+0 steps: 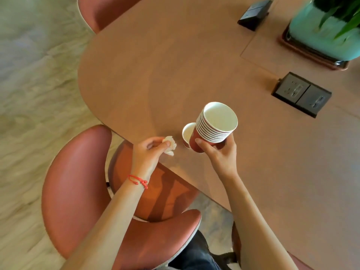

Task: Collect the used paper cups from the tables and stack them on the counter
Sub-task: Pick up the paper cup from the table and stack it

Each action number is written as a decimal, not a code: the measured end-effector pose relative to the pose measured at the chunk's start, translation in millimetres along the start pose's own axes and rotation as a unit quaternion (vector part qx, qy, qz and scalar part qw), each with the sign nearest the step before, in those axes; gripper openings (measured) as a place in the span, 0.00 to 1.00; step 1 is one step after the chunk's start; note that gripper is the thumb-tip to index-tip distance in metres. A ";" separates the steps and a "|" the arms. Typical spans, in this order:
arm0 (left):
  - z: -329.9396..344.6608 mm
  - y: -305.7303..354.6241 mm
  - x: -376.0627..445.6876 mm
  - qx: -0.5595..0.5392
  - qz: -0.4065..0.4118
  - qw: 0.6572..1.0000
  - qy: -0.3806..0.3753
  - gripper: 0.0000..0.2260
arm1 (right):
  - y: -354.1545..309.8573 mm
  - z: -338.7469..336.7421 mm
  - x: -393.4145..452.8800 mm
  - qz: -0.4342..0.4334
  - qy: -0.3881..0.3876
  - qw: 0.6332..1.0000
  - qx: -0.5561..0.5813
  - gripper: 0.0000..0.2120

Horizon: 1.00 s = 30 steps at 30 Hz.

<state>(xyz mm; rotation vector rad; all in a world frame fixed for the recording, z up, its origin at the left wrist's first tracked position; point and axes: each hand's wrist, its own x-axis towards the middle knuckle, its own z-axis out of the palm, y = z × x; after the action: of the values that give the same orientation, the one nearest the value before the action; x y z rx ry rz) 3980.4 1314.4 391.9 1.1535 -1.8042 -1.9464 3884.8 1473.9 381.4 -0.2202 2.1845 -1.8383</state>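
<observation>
Two hands busy: right hand (218, 154) grips a stack of red paper cups (213, 129), left hand (149, 152) pinches a crumpled white tissue (170, 146) over the brown wooden tabletop (155, 75).

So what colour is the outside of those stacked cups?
Red outside, white inside and at the rims: the stacked cups, seen best in the head view.

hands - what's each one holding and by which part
The right hand grips the stack of red paper cups around the bottom cup's lower wall. The left hand pinches a crumpled white tissue at its edge.
</observation>
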 end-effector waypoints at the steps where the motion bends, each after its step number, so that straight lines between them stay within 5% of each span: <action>1: 1.2 -1.0 3.5 0.004 -0.005 1.000 0.003 0.09 | 2.3 1.5 7.1 0.002 -0.001 1.000 -0.003 0.30; 16: 6.3 -17.6 21.3 0.005 -0.053 0.998 0.024 0.08 | 31.1 16.2 42.4 -0.025 -0.020 0.995 -0.097 0.28; 30: 6.7 -20.8 18.3 -0.022 -0.057 0.997 0.036 0.07 | 83.5 20.3 35.5 0.031 -0.040 0.991 -0.126 0.40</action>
<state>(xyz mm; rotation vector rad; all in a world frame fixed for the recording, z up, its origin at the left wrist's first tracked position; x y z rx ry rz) 3970.6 1311.5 365.2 1.3207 -1.6855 -1.9670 3862.4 1459.5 292.3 -0.2680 2.3358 -1.4908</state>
